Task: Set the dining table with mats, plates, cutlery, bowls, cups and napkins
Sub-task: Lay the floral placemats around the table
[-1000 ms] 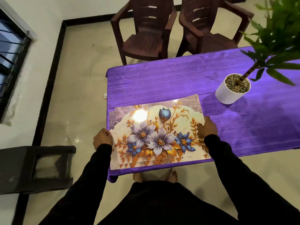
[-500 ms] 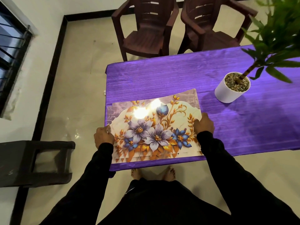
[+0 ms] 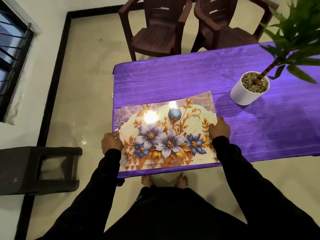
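Observation:
A stack of glossy floral mats [image 3: 166, 135], white with purple and blue flowers and gold leaves, lies on the near left corner of the table under its purple cloth [image 3: 190, 80]. Layered edges show along the stack's near side. My left hand [image 3: 111, 142] grips the stack's left edge, fingers curled around it. My right hand [image 3: 219, 129] grips the right edge the same way. No plates, cutlery, bowls, cups or napkins are in view.
A white pot [image 3: 248, 90] with pebbles and a green plant stands on the table to the right of the mats. Two dark brown plastic chairs [image 3: 155, 28] stand beyond the far edge. A dark stool [image 3: 39, 168] sits on the floor at my left.
The mat stack slid away from me onto the table; its near edge, which overhung the table's front, now lies inside it. Both hands kept their grip on the side edges.

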